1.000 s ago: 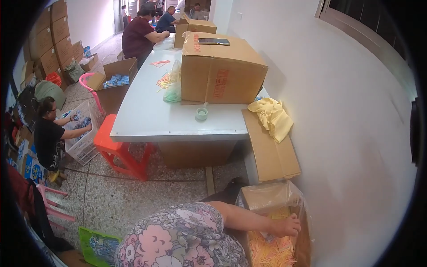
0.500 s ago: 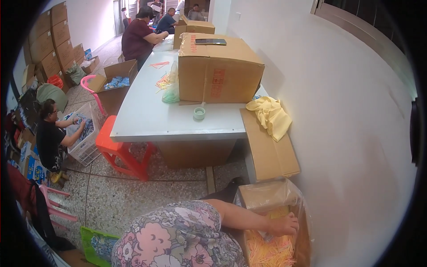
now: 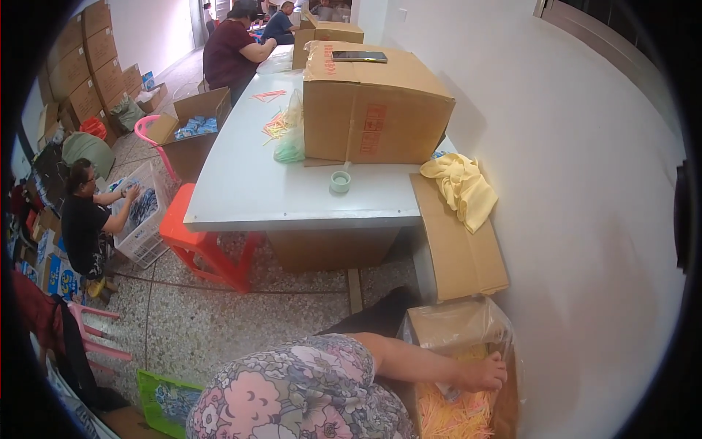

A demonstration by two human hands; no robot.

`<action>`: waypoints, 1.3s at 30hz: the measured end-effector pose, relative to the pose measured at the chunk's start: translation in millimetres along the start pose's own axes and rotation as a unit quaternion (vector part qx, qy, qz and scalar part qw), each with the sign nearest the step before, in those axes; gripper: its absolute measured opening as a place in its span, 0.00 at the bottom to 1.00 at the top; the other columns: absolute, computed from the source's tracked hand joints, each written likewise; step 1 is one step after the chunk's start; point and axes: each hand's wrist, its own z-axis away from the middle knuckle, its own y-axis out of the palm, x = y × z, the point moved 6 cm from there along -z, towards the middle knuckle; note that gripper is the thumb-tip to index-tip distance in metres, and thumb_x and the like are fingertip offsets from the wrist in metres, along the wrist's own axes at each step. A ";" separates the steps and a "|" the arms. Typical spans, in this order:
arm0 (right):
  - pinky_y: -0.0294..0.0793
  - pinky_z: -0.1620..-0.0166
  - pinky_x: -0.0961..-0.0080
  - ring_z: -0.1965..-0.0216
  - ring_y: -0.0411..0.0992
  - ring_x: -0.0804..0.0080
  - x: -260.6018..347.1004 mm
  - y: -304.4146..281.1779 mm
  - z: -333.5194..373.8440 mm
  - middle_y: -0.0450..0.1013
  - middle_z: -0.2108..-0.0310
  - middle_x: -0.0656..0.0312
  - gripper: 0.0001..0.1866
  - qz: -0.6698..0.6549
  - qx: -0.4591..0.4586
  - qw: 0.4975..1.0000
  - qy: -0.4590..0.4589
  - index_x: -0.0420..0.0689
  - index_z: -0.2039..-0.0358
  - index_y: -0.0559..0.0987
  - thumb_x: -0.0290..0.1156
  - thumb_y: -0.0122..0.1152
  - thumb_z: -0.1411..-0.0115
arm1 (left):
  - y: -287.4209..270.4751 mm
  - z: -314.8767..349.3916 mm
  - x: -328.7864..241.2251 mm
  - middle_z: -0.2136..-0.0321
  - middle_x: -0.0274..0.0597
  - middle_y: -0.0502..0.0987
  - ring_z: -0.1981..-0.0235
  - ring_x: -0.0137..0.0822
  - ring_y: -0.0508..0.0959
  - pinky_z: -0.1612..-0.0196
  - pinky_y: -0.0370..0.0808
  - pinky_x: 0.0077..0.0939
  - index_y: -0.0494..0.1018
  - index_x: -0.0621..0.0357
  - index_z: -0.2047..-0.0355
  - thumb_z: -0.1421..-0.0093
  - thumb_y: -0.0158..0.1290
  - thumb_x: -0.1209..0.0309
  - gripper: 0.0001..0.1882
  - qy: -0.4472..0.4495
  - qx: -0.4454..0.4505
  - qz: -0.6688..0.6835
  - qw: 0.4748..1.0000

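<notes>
My left arm comes out of a floral sleeve (image 3: pixel 292 388) and reaches right over an open cardboard box (image 3: pixel 446 325) lined with clear plastic. Thin pink and yellow sticks (image 3: pixel 453 417) fill the box in a loose heap. Just above them, at the box's right side, is my left hand (image 3: pixel 481 374) with its fingers curled together. Whatever they may hold is too small to make out. My right hand does not show.
A white table (image 3: pixel 300 205) carries a large carton (image 3: pixel 376 110), a phone (image 3: pixel 360 56), a tape roll (image 3: pixel 340 181) and loose sticks. A yellow cloth (image 3: pixel 468 194) lies on a carton. Near a red stool (image 3: pixel 212 241), a person (image 3: pixel 88 212) handles blue packets over a white crate (image 3: pixel 150 241).
The whole view has shifted, so the table and boxes sit further right. My left hand stays over the sticks with its fingers curled. The person at the crate has raised a hand.
</notes>
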 end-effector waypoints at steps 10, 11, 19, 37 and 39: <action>0.45 0.37 0.61 0.38 0.46 0.43 -17.2 7.7 -2.9 0.46 0.39 0.35 0.53 -0.090 -0.035 0.993 -0.068 0.30 0.38 0.46 0.59 0.56 0.49 | 13.7 16.1 10.9 0.72 0.34 0.69 0.65 0.38 0.67 0.61 0.55 0.40 0.69 0.51 0.78 0.53 0.55 0.70 0.05 -0.022 -0.018 -0.008 1.000; 0.45 0.37 0.61 0.38 0.46 0.43 -31.5 17.3 -27.2 0.46 0.39 0.35 0.53 -0.088 -0.033 0.993 -0.067 0.30 0.38 0.46 0.59 0.56 0.49 | 13.2 15.0 10.7 0.72 0.34 0.69 0.65 0.38 0.66 0.61 0.55 0.40 0.69 0.51 0.78 0.53 0.55 0.70 0.05 -0.025 -0.026 -0.014 0.999; 0.51 0.39 0.58 0.41 0.52 0.39 -19.8 11.7 -37.9 0.51 0.42 0.30 0.57 -0.109 -0.242 0.853 -0.449 0.28 0.40 0.48 0.66 0.53 0.52 | 8.1 4.6 9.6 0.72 0.33 0.68 0.65 0.38 0.66 0.61 0.54 0.39 0.67 0.51 0.77 0.49 0.54 0.69 0.05 -0.043 -0.043 0.000 0.998; 0.57 0.42 0.63 0.43 0.58 0.48 141.5 -18.2 -6.1 0.59 0.44 0.39 0.35 -0.147 -0.085 0.959 -0.225 0.32 0.44 0.62 0.46 0.54 0.43 | 5.4 6.0 1.7 0.71 0.35 0.68 0.65 0.39 0.66 0.61 0.56 0.38 0.67 0.53 0.76 0.50 0.51 0.70 0.04 -0.057 -0.023 0.025 0.998; 0.56 0.41 0.63 0.43 0.58 0.49 173.0 11.9 -27.8 0.59 0.44 0.40 0.34 -0.180 -0.075 0.948 -0.253 0.32 0.44 0.62 0.45 0.54 0.43 | 9.1 0.8 -7.1 0.71 0.35 0.68 0.66 0.39 0.67 0.62 0.56 0.38 0.66 0.52 0.76 0.51 0.50 0.69 0.04 -0.044 -0.023 0.036 0.998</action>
